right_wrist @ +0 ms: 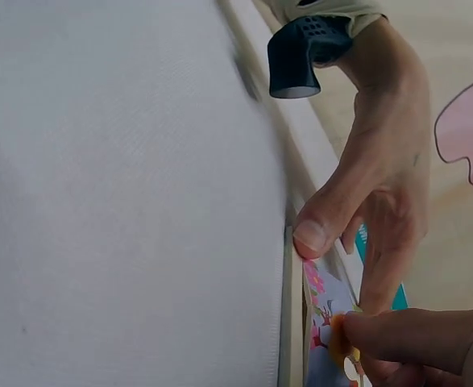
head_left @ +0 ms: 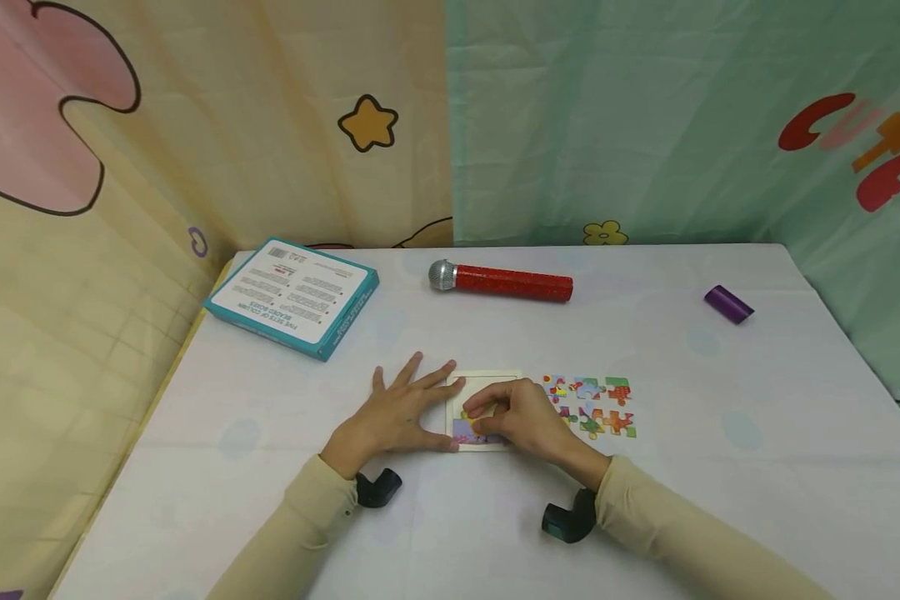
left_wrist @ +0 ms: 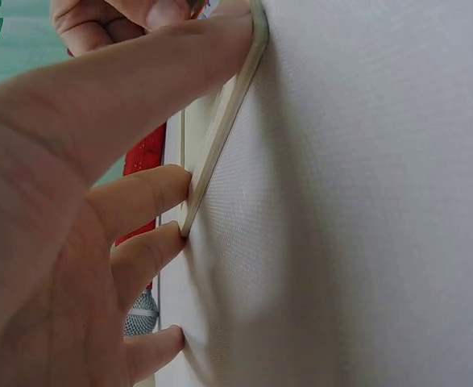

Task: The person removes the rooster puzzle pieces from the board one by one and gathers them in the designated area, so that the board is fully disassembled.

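A shallow jigsaw puzzle tray [head_left: 487, 374] with a pale rim lies flat on the table, a colourful assembled part in its near side. My left hand [head_left: 397, 412] has its fingers spread; thumb and fingertips rest along the tray's left edge [left_wrist: 226, 121]. Over the tray, my right hand [head_left: 528, 421] pinches a jigsaw puzzle piece [right_wrist: 338, 343] with an orange-yellow patch between thumb and fingers. Those fingers hide much of the piece, and whether it sits flat I cannot tell. Several loose jigsaw pieces [head_left: 618, 390] lie right of the tray, some partly behind the right hand.
A teal-edged box [head_left: 292, 292] lies at the back left. Behind the tray is a red microphone-shaped tube [head_left: 513, 282] with a silver head. A short purple cylinder [head_left: 729, 304] lies at the back right. Printed curtains [head_left: 607, 125] border the table.
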The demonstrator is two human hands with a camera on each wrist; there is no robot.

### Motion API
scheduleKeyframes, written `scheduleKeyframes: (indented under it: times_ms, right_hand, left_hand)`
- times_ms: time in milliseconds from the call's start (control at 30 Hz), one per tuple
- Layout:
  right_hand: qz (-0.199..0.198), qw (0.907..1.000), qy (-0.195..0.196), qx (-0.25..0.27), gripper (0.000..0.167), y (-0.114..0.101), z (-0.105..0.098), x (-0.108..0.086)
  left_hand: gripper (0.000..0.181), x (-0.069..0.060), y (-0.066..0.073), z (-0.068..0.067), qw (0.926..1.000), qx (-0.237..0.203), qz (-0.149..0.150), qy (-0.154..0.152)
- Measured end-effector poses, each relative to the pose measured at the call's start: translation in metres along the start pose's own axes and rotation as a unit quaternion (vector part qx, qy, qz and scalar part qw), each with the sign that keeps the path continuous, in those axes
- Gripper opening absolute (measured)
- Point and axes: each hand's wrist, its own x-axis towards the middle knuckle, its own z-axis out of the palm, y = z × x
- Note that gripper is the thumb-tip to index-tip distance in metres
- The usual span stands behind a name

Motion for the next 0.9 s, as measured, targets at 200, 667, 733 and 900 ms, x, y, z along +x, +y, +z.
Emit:
scheduleKeyframes:
  times_ms: [200, 667, 733, 900]
  right_hand:
    - [-0.002, 0.9993, 0.009, -0.036, 0.02, 0.0017, 0.0028, -0.0018]
    - [-0.05, 0.9969, -0.009, -0.061, 0.026, -0.0015, 0.0048, 0.0008]
    - [-0.056, 0.9964, -0.008, -0.062, 0.026, -0.0025, 0.0054, 0.0014]
    - [-0.056, 0.9951, 0.001, -0.081, 0.026, -0.005, 0.0072, 0.001]
  left_hand:
    - [0.086, -0.0001, 0.0011, -0.0006, 1.0, -0.002, 0.001, 0.0]
    - [0.086, -0.0011, 0.0015, -0.0025, 0.9999, -0.011, 0.0, -0.003]
    - [0.085, -0.0011, 0.0012, -0.0024, 0.9999, -0.012, 0.0, -0.002]
    - [0.085, -0.0007, 0.0004, -0.0014, 0.9999, -0.013, 0.003, 0.001]
